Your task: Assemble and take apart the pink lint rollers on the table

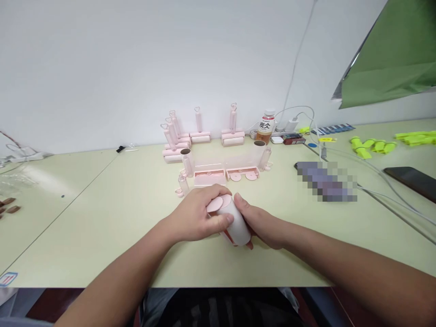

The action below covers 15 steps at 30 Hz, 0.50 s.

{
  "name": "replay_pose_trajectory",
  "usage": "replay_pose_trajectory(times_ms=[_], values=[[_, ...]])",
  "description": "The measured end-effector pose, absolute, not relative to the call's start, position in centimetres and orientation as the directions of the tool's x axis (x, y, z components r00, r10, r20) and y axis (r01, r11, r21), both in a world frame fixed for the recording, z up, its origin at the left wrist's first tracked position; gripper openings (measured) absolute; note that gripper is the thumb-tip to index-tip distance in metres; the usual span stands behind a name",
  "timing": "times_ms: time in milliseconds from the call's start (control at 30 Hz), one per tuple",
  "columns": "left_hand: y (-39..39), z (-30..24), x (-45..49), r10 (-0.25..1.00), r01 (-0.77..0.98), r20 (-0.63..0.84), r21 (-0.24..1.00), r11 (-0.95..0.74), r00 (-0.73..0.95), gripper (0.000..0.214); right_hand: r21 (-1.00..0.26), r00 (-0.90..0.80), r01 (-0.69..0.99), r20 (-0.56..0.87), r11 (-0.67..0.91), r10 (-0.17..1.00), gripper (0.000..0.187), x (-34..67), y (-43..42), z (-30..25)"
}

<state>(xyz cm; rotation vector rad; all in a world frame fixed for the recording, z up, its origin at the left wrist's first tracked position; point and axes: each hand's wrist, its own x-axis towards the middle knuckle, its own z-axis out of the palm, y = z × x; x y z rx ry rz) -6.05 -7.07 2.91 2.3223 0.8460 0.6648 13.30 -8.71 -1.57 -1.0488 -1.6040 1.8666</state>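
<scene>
Clamping white roll (238, 227) between left grip (195, 213) and right grip (264, 225) (likely light, smooth, dentable); best held by sides.

Free tabletop (112, 218) beside left hand (190, 213), pink cases (209, 178) blocking ahead, blurred object (322, 181) rightward.

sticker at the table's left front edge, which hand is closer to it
Left. The left hand is right of the sticker and farther back on the table, thumb on the white roll; the right hand is farther right, on the roll's other side.
</scene>
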Motion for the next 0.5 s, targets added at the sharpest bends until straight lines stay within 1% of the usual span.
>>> replay_pose_trajectory(times_ms=[67,133,233,333,433,500], values=[[-7.1,2.6,-5.9,0.745,0.459,0.274,0.644,-0.611,0.608,0.028,-0.994,-0.607,0.101,-0.088,-0.033,0.790,0.066,13.3,-8.6,-1.8],[-7.0,2.3,-5.9,0.760,0.460,0.316,0.643,-0.612,0.568,0.030,-0.992,-0.611,0.062,0.053,0.115,0.790,0.057,13.4,-8.5,-2.0],[-7.0,1.9,-6.0,0.752,0.407,0.381,0.663,-0.628,0.538,0.027,-0.954,-0.592,0.116,0.156,0.276,0.791,0.049,13.6,-8.7,-1.9],[-7.0,1.7,-6.1,0.754,0.391,0.415,0.669,-0.632,0.509,0.025,-0.895,-0.592,0.257,0.153,0.365,0.792,0.037,13.7,-9.3,-1.4],[-7.1,1.7,-6.1,0.756,0.400,0.436,0.658,-0.638,0.488,0.022,-0.847,-0.588,0.375,0.098,0.378,0.803,0.036,13.6,-9.8,-0.9],[-7.1,1.7,-6.0,0.758,0.400,0.445,0.658,-0.638,0.477,0.025,-0.822,-0.584,0.423,0.074,0.381,0.808,0.034,13.5,-10.0,-0.7]])
